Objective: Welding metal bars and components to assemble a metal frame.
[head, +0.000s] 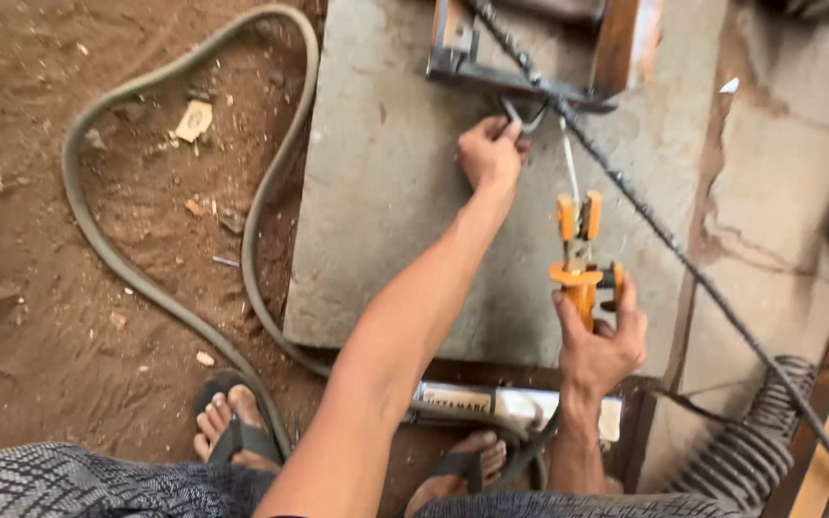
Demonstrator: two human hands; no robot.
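While a grey concrete slab [386, 211] is laid on brown dirt, these are seen:
Hose: a grey hose [98, 240] is curved along the slab's left edge.
Rebar: a ribbed bar [683, 259] is slanted across the slab.
Right hand [602, 350]: closed around an orange wire-tying tool [580, 254], held upright.
Left hand [491, 153]: fingers pinched on thin tie wire [525, 120] at the rebar.
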